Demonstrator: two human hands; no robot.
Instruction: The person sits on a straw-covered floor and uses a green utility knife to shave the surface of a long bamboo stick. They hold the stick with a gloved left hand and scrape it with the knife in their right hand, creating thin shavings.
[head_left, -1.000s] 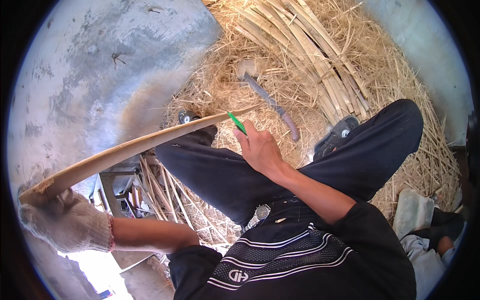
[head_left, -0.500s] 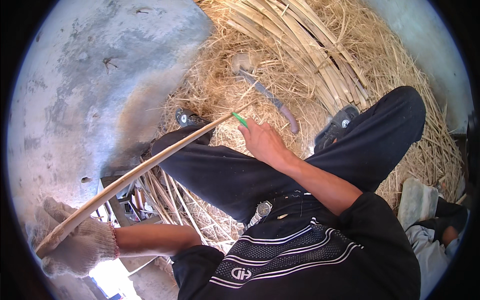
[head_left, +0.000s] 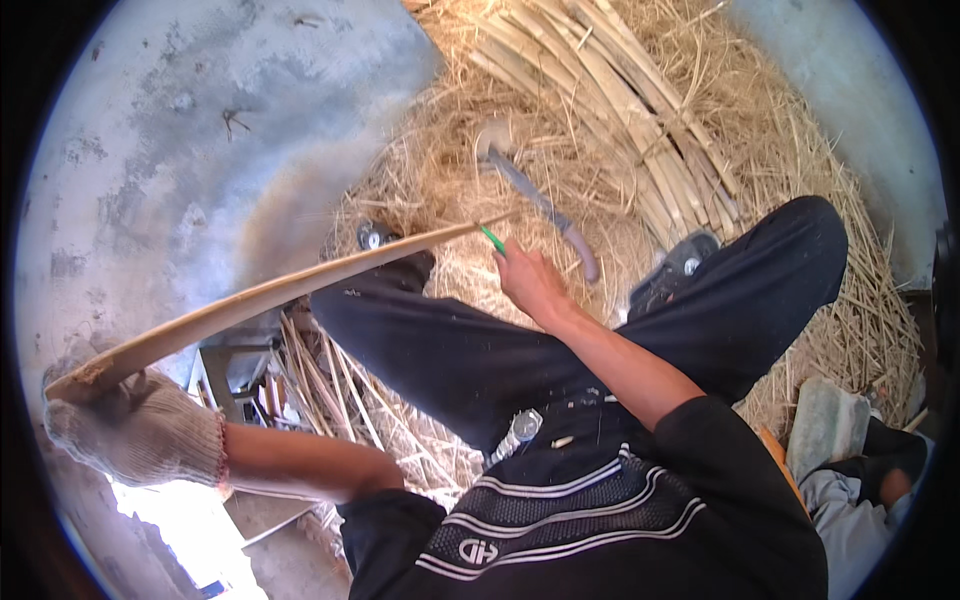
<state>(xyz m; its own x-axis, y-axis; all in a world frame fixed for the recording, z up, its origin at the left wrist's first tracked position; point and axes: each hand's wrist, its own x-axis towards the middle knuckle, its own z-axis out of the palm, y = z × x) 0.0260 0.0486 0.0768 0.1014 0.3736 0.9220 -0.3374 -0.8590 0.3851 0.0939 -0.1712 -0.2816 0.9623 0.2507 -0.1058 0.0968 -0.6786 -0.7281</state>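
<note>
My left hand (head_left: 150, 435), in a knitted work glove, is closed round the near end of a long pale bamboo strip (head_left: 270, 298). The strip slants away across my left knee, its thin far end reaching the middle of the view. There my right hand (head_left: 530, 285), bare, is closed on a small green-handled tool (head_left: 492, 239) that meets the strip near its tip. The tool's working edge is too small to make out. Beyond that hand a big knife (head_left: 535, 195) with a curved brown handle lies on the shavings.
Curved split bamboo strips (head_left: 640, 110) lie in a bundle at the far right. Loose shavings (head_left: 450, 180) cover the floor round my feet. A stained wall (head_left: 200, 150) rises on the left. A grey block (head_left: 828, 425) and cloth (head_left: 860, 500) sit at the lower right.
My gloved left hand has gone up with the strip's near end, so the strip slants less steeply. The right hand and green tool have shifted slightly right along with the strip's tip.
</note>
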